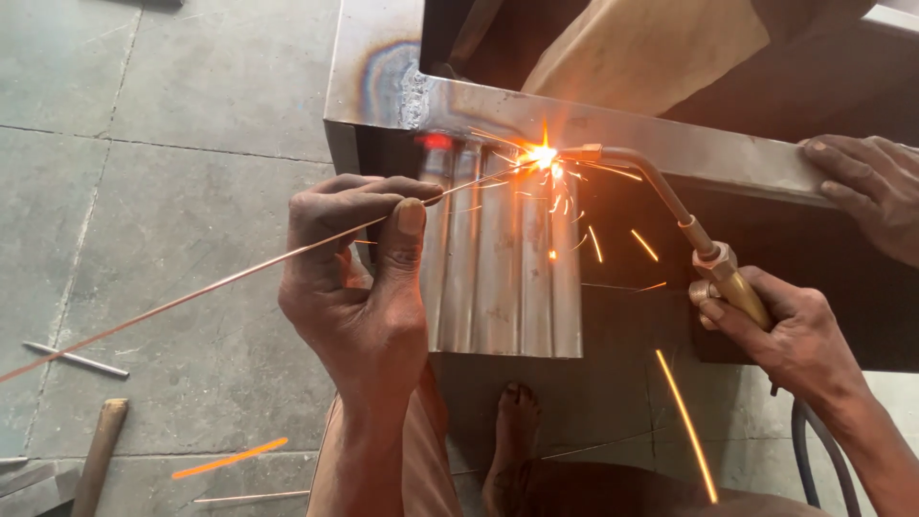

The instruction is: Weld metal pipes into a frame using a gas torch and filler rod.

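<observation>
Pinching a thin coppery filler rod (220, 284) between thumb and forefinger, the left hand (362, 287) feeds its springy, light tip to the glowing joint (542, 155) on the ribbed steel panel (503, 268). The right hand (790, 335) has its grip wrapped round the brass torch (670, 206) at its cool, rigid handle (the nozzle end looks too hot to touch).

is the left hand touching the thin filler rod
Touching. The head view shows the left hand pinching the thin filler rod between thumb and fingers.

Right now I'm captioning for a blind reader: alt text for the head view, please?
A left hand feeds a thin filler rod into a sparking joint on a steel frame, while the right hand holds a brass torch. Another person's hand rests on the frame.
</observation>
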